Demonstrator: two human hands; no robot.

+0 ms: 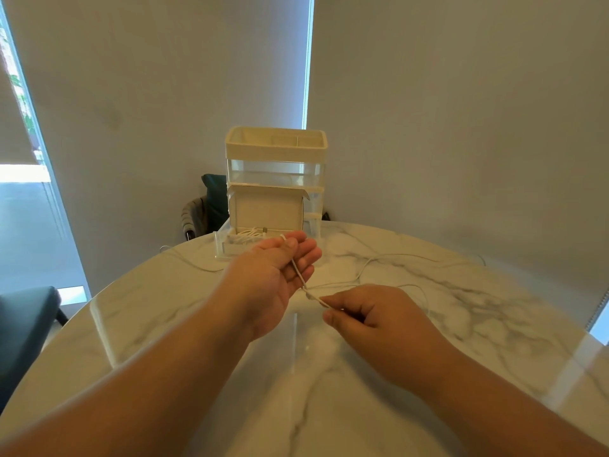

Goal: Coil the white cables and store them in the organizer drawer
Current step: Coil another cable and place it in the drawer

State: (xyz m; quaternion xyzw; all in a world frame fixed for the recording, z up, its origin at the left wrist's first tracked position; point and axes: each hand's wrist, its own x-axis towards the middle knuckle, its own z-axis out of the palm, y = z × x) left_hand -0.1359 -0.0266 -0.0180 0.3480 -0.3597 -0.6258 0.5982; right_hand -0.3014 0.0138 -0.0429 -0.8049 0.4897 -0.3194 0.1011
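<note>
White cable [301, 278] coiling is only starting, I judge. On the marble table [461, 324] stands the organizer [276, 150], its bottom drawer [227, 249] pulled out, with one coil [247, 233] already inside. My left hand [273, 278] lies palm up, thumb pinning the cable's end — my right hand [372, 311] pinches it lower, the rest trailing loose. Next I must wind loops around the left fingers.

Palm-up left hand [275, 275], right hand [375, 313] fingers [333, 317] pinched together
</note>
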